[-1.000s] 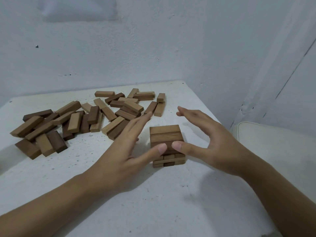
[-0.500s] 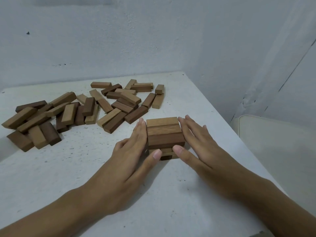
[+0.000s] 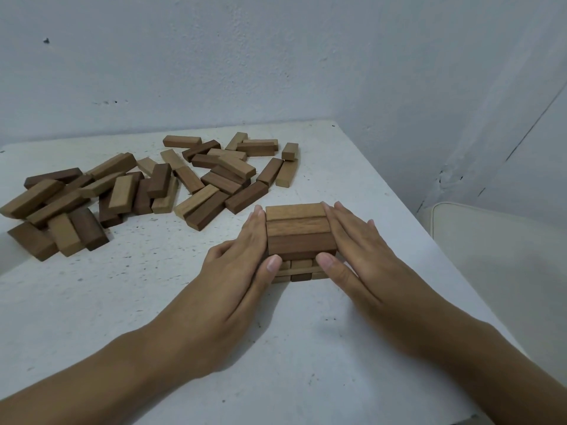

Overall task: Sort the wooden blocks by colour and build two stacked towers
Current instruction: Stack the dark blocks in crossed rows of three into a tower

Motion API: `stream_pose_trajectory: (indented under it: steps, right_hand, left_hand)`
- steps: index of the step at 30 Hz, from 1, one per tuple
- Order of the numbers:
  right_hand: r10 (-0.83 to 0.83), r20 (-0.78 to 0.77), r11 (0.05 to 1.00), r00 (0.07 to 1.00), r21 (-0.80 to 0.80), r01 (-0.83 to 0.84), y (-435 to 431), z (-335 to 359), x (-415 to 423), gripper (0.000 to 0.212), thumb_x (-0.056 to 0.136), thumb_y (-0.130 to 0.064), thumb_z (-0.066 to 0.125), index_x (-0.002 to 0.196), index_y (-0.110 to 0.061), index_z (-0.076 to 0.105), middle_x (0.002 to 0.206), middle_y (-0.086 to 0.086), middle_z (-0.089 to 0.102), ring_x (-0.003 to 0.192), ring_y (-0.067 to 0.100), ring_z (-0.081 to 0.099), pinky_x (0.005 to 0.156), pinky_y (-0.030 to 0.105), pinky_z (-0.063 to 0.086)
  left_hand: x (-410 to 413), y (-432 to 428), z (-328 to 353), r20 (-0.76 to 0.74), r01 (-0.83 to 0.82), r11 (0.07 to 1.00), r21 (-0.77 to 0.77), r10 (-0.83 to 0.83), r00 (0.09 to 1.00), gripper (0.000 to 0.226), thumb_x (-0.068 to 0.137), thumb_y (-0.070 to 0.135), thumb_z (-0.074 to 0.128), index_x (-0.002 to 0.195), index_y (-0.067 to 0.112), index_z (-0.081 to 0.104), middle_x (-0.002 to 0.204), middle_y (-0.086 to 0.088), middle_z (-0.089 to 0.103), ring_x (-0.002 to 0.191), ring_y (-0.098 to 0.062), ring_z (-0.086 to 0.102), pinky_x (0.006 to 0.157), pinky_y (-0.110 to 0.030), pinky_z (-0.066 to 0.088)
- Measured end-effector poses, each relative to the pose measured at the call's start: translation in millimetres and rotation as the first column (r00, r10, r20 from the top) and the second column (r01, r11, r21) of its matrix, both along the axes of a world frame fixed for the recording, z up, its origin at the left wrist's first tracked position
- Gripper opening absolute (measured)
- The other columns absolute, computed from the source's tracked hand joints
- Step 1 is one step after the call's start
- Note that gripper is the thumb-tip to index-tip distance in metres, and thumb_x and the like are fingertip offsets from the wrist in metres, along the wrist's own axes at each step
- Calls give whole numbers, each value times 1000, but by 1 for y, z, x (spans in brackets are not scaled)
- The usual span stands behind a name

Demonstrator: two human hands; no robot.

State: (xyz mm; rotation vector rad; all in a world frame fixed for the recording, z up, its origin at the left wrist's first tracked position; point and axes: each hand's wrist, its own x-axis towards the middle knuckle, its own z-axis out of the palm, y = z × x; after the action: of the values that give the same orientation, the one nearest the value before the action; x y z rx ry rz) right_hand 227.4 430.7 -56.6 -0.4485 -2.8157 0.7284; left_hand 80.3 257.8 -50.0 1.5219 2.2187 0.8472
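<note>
A short tower of wooden blocks (image 3: pixel 299 234) stands on the white table (image 3: pixel 153 286), its top layer three blocks side by side, crossed layers showing below. My left hand (image 3: pixel 242 271) presses flat against the tower's left side with straight fingers, thumb on the front face. My right hand (image 3: pixel 359 259) presses its right side the same way, thumb at the front. A loose pile of light and dark wooden blocks (image 3: pixel 147 185) lies spread over the far left and middle of the table.
The table's right edge (image 3: pixel 429 246) runs close beside the tower, with a cream cushion (image 3: pixel 497 259) below it. A pale wall stands behind the table and a curtain hangs at the right.
Both hands came in from hovering apart and closed flat onto the two sides of the tower, squaring its blocks. The loose pile has not moved.
</note>
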Motion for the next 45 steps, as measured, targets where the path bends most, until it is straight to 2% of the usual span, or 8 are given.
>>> stream_pose_trajectory:
  steps: [3,7,19,23,28,33,37,45]
  right_hand:
    - [-4,-16,1000,1000,-4,3,0,0,0,67,93,-66,6,151,-38,-9,161,-24,-2,146,-12,-15,124,28,-8]
    - [-5,-26,1000,1000,-5,5,1,-2,0,69,93,-66,8,153,-35,-5,162,-23,1,146,-12,-13,124,28,-6]
    - [0,-23,1000,1000,-22,-1,2,-1,0,66,93,-67,10,150,-40,-8,164,-24,-1,146,-13,-13,124,25,-7]
    - [-13,-23,998,1000,-55,12,0,4,3,70,92,-70,10,153,-40,-8,158,-34,-8,143,-17,-15,119,17,-10]
    - [-97,-101,981,990,-177,78,-2,22,5,70,86,-77,14,151,-52,11,155,-43,6,141,-23,-3,117,8,0]
    - [-126,-215,988,968,-117,102,3,52,-19,51,94,-62,31,136,-45,54,141,-31,48,136,-12,32,116,20,26]
    - [-28,-252,999,967,29,37,0,84,-60,30,98,-37,44,109,-32,72,109,-21,67,108,1,55,101,33,42]
    - [61,310,954,949,261,-147,-17,99,-129,34,99,-30,41,105,-14,70,92,4,68,83,20,58,85,40,43]
  left_hand:
    - [0,1,1,-13,16,1000,4,-16,1000,53,94,66,11,139,60,-18,164,19,24,124,35,9,103,3,12]
    - [-1,0,0,-29,10,1000,-6,-11,1000,57,88,72,5,138,63,-22,165,27,15,135,19,15,103,2,13]
    - [-1,-3,-1,-41,16,999,33,-14,999,63,88,77,9,141,65,-24,163,30,14,139,15,14,105,1,13]
    - [-2,-4,4,41,24,996,90,-27,999,77,88,80,18,155,55,-12,160,39,17,147,3,23,116,-22,26]
    - [-8,-9,20,140,-63,958,280,24,990,61,96,69,32,153,55,19,147,54,21,141,23,18,106,4,16]
    - [-52,-13,40,-94,-146,920,364,192,977,29,97,49,49,120,50,67,115,34,67,111,6,59,85,-14,46]
    - [-95,-21,39,-449,-141,985,99,170,877,52,96,64,31,124,40,69,125,26,61,119,6,48,102,-37,31]
    - [-112,-32,24,-643,-86,995,-59,28,765,62,104,61,15,130,38,67,130,15,64,124,-10,54,96,-41,20]
